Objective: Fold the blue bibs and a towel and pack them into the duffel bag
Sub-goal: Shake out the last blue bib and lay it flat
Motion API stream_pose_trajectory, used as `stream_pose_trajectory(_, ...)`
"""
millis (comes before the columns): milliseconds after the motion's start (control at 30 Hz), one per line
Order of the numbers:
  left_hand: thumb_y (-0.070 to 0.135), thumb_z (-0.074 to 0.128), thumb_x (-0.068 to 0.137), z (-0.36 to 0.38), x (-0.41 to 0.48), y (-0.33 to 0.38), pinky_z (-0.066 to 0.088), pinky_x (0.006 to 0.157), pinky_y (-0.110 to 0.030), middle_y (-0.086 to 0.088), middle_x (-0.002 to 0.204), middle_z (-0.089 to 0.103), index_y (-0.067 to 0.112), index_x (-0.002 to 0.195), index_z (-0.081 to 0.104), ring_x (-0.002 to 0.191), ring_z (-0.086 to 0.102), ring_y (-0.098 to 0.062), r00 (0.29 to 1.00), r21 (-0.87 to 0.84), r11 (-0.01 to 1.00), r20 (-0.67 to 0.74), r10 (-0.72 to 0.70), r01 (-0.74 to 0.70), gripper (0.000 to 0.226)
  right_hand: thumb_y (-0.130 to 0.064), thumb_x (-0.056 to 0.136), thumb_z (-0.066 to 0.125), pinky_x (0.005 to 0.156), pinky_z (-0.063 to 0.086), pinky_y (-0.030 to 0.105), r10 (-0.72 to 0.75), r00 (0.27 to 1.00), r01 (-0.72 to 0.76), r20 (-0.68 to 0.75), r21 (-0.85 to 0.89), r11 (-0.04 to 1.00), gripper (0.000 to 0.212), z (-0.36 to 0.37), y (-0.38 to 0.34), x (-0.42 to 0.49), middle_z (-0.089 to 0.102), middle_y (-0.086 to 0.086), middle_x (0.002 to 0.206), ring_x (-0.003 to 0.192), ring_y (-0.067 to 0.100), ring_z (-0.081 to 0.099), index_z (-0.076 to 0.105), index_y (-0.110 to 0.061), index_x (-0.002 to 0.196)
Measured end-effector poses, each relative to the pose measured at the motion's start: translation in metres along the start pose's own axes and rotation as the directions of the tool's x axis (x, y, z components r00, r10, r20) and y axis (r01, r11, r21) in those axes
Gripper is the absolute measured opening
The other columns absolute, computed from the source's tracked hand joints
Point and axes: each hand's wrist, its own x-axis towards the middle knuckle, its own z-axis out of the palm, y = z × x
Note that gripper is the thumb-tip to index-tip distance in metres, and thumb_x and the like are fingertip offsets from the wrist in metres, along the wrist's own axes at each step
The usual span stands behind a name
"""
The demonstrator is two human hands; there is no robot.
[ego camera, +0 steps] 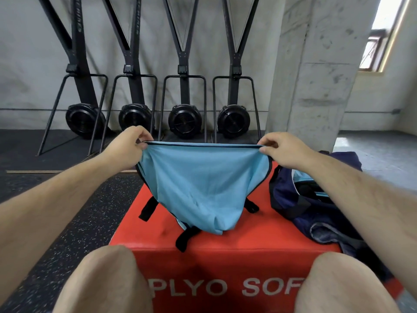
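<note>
Bare knees (106,276) against a red plyo box (225,242), left hand (126,147) and right hand (282,150) fingers pinching a blue bib (203,184) before concrete walls (316,64).

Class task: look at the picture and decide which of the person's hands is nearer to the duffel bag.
Right. The right hand pinches the blue bib's corner just above the duffel bag; the left hand holds the opposite corner, across the red box.

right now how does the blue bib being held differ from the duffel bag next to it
The blue bib is light blue with black trim; the duffel bag is dark navy. The bib is held up by its top edge, pinched by the left hand and right hand, its lower end draping onto the red box; the bag lies slumped and open on the box, untouched. Both are soft fabric with black straps.
</note>
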Motion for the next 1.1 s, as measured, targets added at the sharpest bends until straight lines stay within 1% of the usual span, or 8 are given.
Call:
stream_pose_trajectory(167, 0.01, 0.059, 0.096, -0.012, 0.01, 0.004, 0.038, 0.087, -0.029, 0.003, 0.099, 0.054, 0.017, 0.099, 0.064, 0.097, 0.053, -0.017, 0.997, 0.043, 0.997, -0.023, 0.069, -0.068, 0.009, -0.012, 0.091, 0.069, 0.065, 0.037, 0.003, -0.05, 0.998, 0.048, -0.027, -0.066, 0.997, 0.012, -0.017, -0.004, 0.004, 0.06, -0.014, 0.085, 0.076, -0.002, 0.054, 0.064, -0.023, 0.094)
stream_pose_trajectory(300, 0.012, 0.061, 0.096, -0.028, 0.017, 0.015, 0.038, 0.079, -0.029, 0.0, 0.097, 0.058, 0.013, 0.097, 0.065, 0.088, 0.054, -0.017, 0.993, 0.087, 0.99, -0.029, 0.114, -0.111, 0.005, -0.014, 0.091, 0.07, 0.074, 0.039, 0.022, -0.102, 0.994, 0.097, -0.024, -0.173, 0.98, 0.011, -0.034, -0.01, 0.004, 0.061, -0.007, 0.091, 0.078, 0.009, 0.055, 0.068, -0.021, 0.099)
stream_pose_trajectory(500, 0.009, 0.058, 0.097, -0.064, 0.036, 0.04, 0.036, 0.081, -0.029, -0.002, 0.096, 0.055, 0.012, 0.098, 0.063, 0.092, 0.051, -0.02, 0.984, 0.102, 0.983, -0.074, 0.16, -0.152, 0.006, -0.017, 0.092, 0.068, 0.074, 0.038, 0.022, -0.077, 0.984, 0.06, -0.16, -0.107, 0.992, 0.009, -0.071, -0.028, 0.015, 0.066, -0.007, 0.092, 0.089, 0.012, 0.058, 0.072, -0.021, 0.099)
stream_pose_trajectory(600, 0.005, 0.054, 0.097, -0.088, 0.051, 0.057, 0.04, 0.082, -0.032, -0.007, 0.1, 0.058, 0.009, 0.101, 0.063, 0.093, 0.054, -0.024, 0.98, 0.09, 0.983, -0.1, 0.17, -0.161, 0.011, -0.015, 0.095, 0.065, 0.065, 0.038, 0.01, -0.037, 0.984, 0.032, -0.175, -0.027, 0.999, 0.01, -0.096, -0.044, 0.027, 0.066, -0.007, 0.091, 0.085, 0.01, 0.058, 0.069, -0.024, 0.096)
stream_pose_trajectory(733, 0.004, 0.046, 0.1, -0.114, 0.07, 0.084, 0.037, 0.056, -0.028, -0.005, 0.087, 0.056, 0.008, 0.102, 0.061, 0.069, 0.049, -0.016, 0.982, 0.069, 0.991, -0.145, 0.121, -0.112, 0.015, -0.008, 0.1, 0.052, 0.075, 0.036, 0.024, -0.012, 0.976, 0.011, -0.215, -0.005, 1.0, 0.019, -0.126, -0.068, 0.044, 0.062, -0.003, 0.099, 0.095, 0.014, 0.055, 0.068, -0.014, 0.108)
stream_pose_trajectory(900, 0.005, 0.041, 0.101, -0.135, 0.091, 0.111, 0.041, 0.059, -0.029, -0.01, 0.099, 0.059, 0.01, 0.11, 0.06, 0.079, 0.053, -0.023, 0.977, -0.08, 0.995, -0.211, 0.034, -0.052, 0.021, -0.003, 0.099, 0.037, 0.063, 0.038, 0.031, 0.034, 0.968, -0.033, -0.25, 0.006, 0.999, 0.026, -0.154, -0.092, 0.062, 0.064, 0.009, 0.107, 0.088, 0.021, 0.054, 0.058, -0.017, 0.104)
stream_pose_trajectory(1000, 0.005, 0.038, 0.101, -0.147, 0.1, 0.126, 0.04, 0.063, -0.03, -0.012, 0.103, 0.06, 0.01, 0.11, 0.059, 0.086, 0.053, -0.025, 0.977, -0.1, 0.994, -0.211, 0.018, -0.04, 0.023, -0.031, 0.102, 0.042, 0.075, 0.043, 0.035, -0.018, 0.966, -0.005, -0.259, -0.085, 0.996, 0.018, -0.167, -0.1, 0.067, 0.062, 0.002, 0.109, 0.091, 0.019, 0.055, 0.054, -0.02, 0.108)
stream_pose_trajectory(1100, 0.019, 0.038, 0.103, -0.161, 0.108, 0.131, 0.039, 0.065, -0.03, -0.014, 0.103, 0.062, 0.011, 0.103, 0.056, 0.09, 0.057, -0.028, 0.982, -0.063, 0.995, -0.18, 0.064, -0.076, 0.019, -0.084, 0.077, 0.054, 0.072, 0.043, 0.035, -0.127, 0.979, 0.058, -0.161, -0.375, 0.925, 0.058, -0.185, -0.108, 0.059, 0.054, -0.015, 0.093, 0.088, 0.014, 0.054, 0.05, -0.03, 0.101)
